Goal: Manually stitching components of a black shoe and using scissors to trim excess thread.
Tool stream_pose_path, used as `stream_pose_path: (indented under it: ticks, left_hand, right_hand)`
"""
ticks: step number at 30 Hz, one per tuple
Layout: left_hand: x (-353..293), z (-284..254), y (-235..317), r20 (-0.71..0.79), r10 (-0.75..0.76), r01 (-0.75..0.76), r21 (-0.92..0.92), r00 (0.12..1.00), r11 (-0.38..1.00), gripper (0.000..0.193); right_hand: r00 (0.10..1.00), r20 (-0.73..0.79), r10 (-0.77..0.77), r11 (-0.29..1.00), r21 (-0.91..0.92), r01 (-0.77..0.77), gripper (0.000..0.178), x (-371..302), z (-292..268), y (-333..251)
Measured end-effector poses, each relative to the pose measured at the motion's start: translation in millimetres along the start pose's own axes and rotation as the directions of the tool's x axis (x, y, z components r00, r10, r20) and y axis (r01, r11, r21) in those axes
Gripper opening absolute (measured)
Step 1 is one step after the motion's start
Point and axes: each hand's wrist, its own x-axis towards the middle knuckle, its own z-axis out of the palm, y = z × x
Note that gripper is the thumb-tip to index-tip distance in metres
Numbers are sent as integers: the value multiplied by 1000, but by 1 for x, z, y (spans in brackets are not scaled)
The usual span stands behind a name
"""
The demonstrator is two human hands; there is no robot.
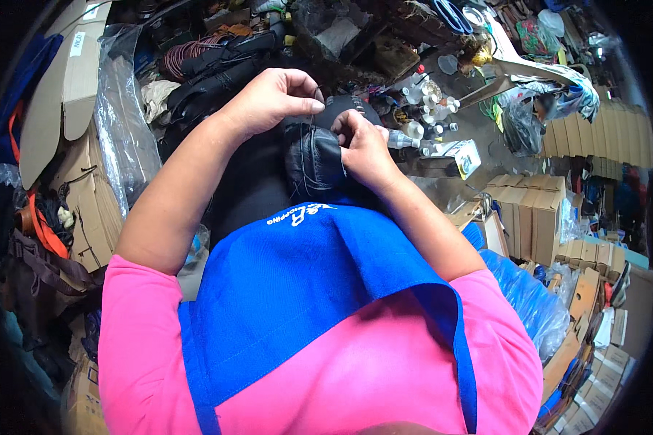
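Note:
In my lap, against the blue apron (pixel 290 268), rests a shiny black leather piece (pixel 314 161) that looks like part of a shoe. Dark thread runs loosely over its top. My left hand (pixel 286 94) is raised just above it, thumb and forefinger pinched on the dark thread (pixel 312 125). On the far right side of the leather, my right hand (pixel 363 145) has its fingers curled around the edge. Its fingertips are partly hidden, so any small tool there cannot be made out. Just beyond lies a dark rounded part (pixel 352 107) with pale stitches.
White bottles (pixel 413 130) stand at the far right, near a small box (pixel 461 156). Folded cardboard (pixel 526 214) and blue plastic wrapping (pixel 526 297) lie to my right. Tall cardboard (pixel 80 80) and clear plastic sheeting (pixel 127 123) stand at left. Coiled cord (pixel 189 56) lies farther back.

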Motion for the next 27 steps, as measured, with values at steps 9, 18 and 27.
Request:
stream_pose_path:
  ticks: [9,18,27]
  left_hand:
    - [-10,2,-9,-99,-39,20,-179,994,984,14]
    - [-10,-1,-8,-124,-81,59,-172,989,983,13]
    - [-8,-7,-11,-74,-90,74,-193,993,978,12]
  right_hand:
    - [992,99,79,991,101,-89,18,2,4,9]
    - [979,158,130,990,30,-136,20,2,-3,-2]
    - [993,98,60,996,53,-66,20,3,2,5]
